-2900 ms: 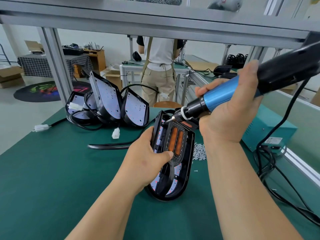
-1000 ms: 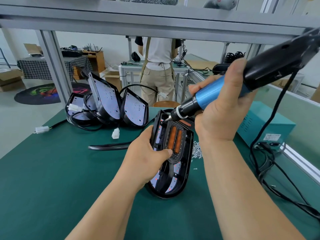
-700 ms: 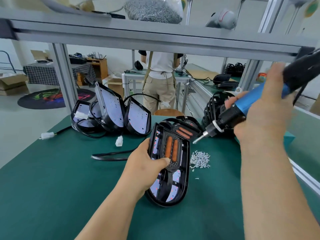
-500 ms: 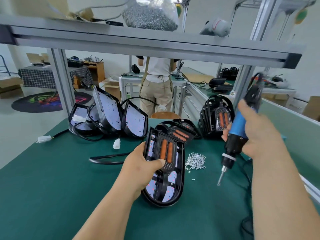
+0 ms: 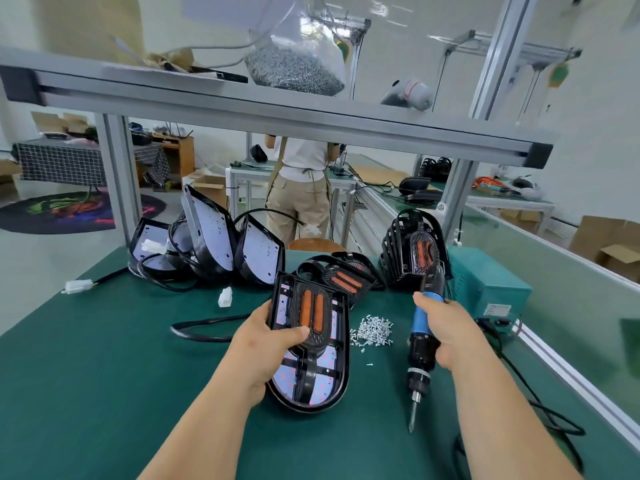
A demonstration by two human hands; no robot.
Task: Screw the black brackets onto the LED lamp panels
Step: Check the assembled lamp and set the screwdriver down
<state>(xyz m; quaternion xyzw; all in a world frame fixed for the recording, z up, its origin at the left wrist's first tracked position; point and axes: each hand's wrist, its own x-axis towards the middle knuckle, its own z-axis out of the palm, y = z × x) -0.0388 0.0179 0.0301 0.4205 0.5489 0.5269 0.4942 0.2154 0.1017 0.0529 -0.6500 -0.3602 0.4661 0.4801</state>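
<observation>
One LED lamp panel (image 5: 322,386), black bracket (image 5: 322,341) seated on it, rests tilted on the tabletop (image 5: 104,375), the left hand (image 5: 266,344) gripping its rim, thumb on the bracket. It looks stiff and light; the rim suits holding. The right hand (image 5: 450,330) clasps the screwdriver (image 5: 420,318), tip down; screws (image 5: 372,331) lie between the hands.

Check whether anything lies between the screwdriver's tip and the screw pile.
Nothing visible does. The screwdriver, gripped by the right hand, points down over bare mat; the screw pile lies beyond its tip, leftward, with only one stray screw between.
</observation>
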